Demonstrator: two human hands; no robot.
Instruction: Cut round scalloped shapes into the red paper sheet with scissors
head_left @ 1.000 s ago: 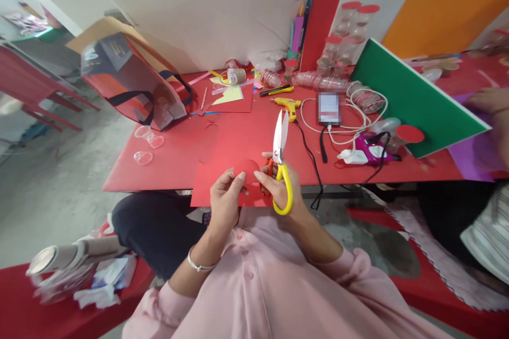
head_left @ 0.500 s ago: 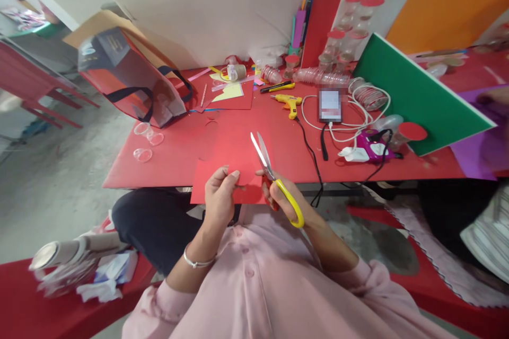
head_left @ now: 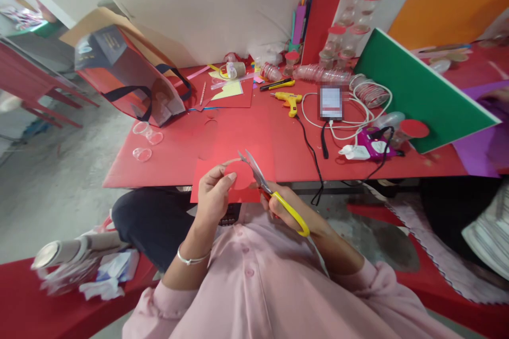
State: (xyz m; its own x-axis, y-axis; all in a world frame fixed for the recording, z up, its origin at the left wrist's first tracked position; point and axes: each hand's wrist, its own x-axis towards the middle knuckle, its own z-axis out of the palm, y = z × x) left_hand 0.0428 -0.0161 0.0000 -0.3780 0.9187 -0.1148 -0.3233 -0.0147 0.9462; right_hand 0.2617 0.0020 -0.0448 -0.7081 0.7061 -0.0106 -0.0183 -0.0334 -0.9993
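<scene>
A small round piece of red paper (head_left: 240, 176) is pinched between the thumb and fingers of my left hand (head_left: 214, 188). In my right hand (head_left: 280, 202) are scissors (head_left: 289, 211) with yellow and red handles, their blades parted and pointing up and left. The blades are at the right edge of the red paper piece; whether they touch it I cannot tell. Beneath both hands lies a larger red sheet (head_left: 201, 183), reaching over the table's front edge.
A yellow glue gun (head_left: 289, 101), a cutter knife (head_left: 276, 85), a phone (head_left: 331, 101) and cables sit farther back on the red table (head_left: 119, 172). A paper bag (head_left: 131, 69) stands left, a green board (head_left: 421, 95) right. Clear plastic rings (head_left: 142, 154) lie near the left edge.
My left hand has shifted slightly left and turned the red piece so more of it shows. The scissors have come down and left, bringing their blades beside the paper's edge.
</scene>
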